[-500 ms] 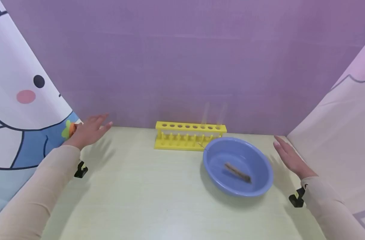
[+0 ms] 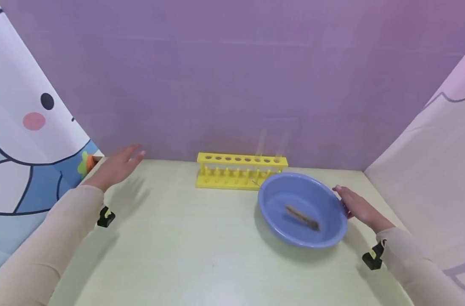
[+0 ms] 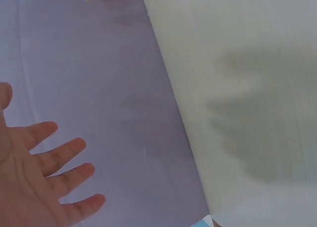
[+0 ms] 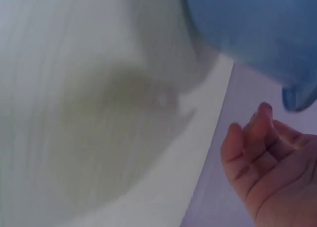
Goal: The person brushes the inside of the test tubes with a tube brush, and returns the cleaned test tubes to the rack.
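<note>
My right hand (image 2: 361, 208) is at the right rim of a blue plastic basin (image 2: 280, 193), its fingers loosely bent. In the right wrist view those fingers (image 4: 257, 138) hang just below the basin's lip, with a gap beside it. A brown test tube brush (image 2: 302, 217) lies inside the basin, its thin wire end poking over the upper left rim. Far off to the left, my left hand (image 2: 117, 168) hovers over the table with nothing in it. The left wrist view shows its fingers (image 3: 62, 157) spread and extended.
Behind the basin stands a yellow test tube rack (image 2: 224, 185), partly covered by the rim. Two clear test tubes (image 2: 261, 142) stand at its right end. A purple backdrop (image 2: 217, 85) closes the table's far side, with printed cloths at left and right.
My right hand has moved left, from beside the basin to its right rim, and its fingers have bent. The left hand has barely moved. The basin and rack stay in place.
</note>
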Tool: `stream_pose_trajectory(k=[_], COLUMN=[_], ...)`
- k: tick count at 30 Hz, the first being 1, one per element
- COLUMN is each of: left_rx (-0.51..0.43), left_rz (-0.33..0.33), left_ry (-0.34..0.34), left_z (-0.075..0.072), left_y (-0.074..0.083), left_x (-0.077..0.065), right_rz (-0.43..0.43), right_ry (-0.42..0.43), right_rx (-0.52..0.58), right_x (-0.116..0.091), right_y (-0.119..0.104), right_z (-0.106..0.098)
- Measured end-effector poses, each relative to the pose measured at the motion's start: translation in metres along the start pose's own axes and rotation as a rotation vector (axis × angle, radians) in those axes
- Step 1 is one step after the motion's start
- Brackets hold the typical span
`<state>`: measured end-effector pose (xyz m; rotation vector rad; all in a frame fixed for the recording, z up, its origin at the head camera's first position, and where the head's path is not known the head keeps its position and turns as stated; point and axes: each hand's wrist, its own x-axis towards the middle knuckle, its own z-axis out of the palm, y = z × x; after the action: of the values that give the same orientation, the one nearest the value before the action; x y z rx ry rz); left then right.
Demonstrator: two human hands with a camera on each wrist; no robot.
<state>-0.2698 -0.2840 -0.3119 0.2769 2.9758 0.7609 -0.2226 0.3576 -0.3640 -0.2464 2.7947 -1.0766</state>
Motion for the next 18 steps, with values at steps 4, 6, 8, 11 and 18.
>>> stream_pose_trajectory(k=[4, 6, 8, 11, 18], left_rx=[-0.040, -0.053, -0.052, -0.047, -0.098], left_rz=[0.005, 0.003, -0.008, -0.023, -0.015], left_ry=[0.020, 0.020, 0.018, 0.012, 0.002], left_z=[0.004, 0.006, 0.008, 0.010, 0.013], left_y=[0.001, 0.002, 0.003, 0.005, 0.010], left_x=[-0.004, -0.005, -0.005, -0.005, -0.005], right_rz=[0.047, 0.079, 0.103, 0.110, 0.102], right_ry=[-0.036, -0.029, -0.026, -0.025, 0.017], right_rx=[0.080, 0.104, 0.131, 0.160, 0.209], right_x=[-0.001, -0.002, -0.002, -0.002, -0.004], right_y=[-0.005, -0.005, -0.005, -0.004, -0.006], right_z=[0.006, 0.009, 0.010, 0.012, 0.019])
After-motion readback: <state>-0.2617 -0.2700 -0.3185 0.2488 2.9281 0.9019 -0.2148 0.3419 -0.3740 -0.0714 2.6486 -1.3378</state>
